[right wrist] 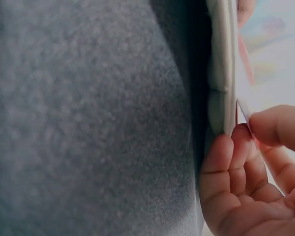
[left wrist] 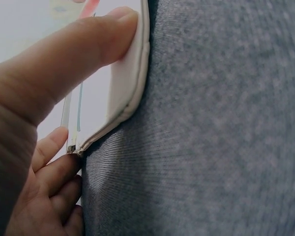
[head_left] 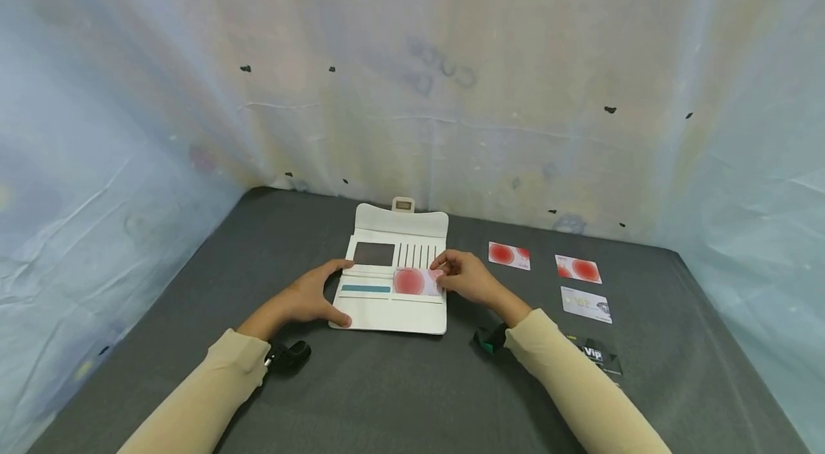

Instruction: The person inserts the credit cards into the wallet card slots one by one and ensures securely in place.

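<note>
Your left hand (head_left: 314, 294) lies spread, ungripping, pressing the left side of an open white wallet (head_left: 387, 314) on a grey cloth (head_left: 387, 397). Your right hand (head_left: 472, 278) pinches a red-circled card (head_left: 410, 281) over its right half. To the right, a black card (head_left: 593, 352) reads "Vip"; a silver card's (head_left: 586, 304) lettering is too small.

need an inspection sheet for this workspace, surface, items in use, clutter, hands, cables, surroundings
Surface: dark grey fabric.
Job's things: open white wallet; red-and-white card over its lower right part, insertion unclear.
Clutter: two loose red-and-white cards, a silver card, and a black VIP card partly hidden by the right sleeve.
Hands: left hand holds the wallet's left side; right hand pinches the card.
Cables: nothing seen.
Surroundings: pale sheeting behind and on both sides.
</note>
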{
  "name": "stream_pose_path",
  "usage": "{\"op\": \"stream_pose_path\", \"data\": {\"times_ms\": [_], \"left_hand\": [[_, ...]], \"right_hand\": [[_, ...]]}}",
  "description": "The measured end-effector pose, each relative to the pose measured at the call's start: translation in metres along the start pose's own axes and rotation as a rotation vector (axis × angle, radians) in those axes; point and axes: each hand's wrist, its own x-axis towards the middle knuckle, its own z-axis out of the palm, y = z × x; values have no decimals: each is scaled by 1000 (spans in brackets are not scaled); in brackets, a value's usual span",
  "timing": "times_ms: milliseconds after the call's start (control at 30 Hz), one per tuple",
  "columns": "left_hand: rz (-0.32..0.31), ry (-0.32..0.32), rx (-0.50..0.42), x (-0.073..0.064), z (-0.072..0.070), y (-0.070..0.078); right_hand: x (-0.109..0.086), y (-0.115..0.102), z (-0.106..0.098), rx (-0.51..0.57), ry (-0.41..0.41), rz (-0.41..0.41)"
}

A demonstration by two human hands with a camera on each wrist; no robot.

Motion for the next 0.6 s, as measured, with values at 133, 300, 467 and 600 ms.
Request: {"op": "stream_pose_path", "data": {"times_ms": [133,300,467,600], "left_hand": [[3,1,3,1,1,-1],[15,0,-2,0,0,-2],[20,2,-2,0,-1,-2],[21,-2,-3,0,0,-1]], "right_hand": [[-3,-1,1,-53,28,-14],[-4,-1,3,-73,58,-34],[-4,-1,4,-56,74,-50],[-3,-1,3,-37,70,-46]]}}
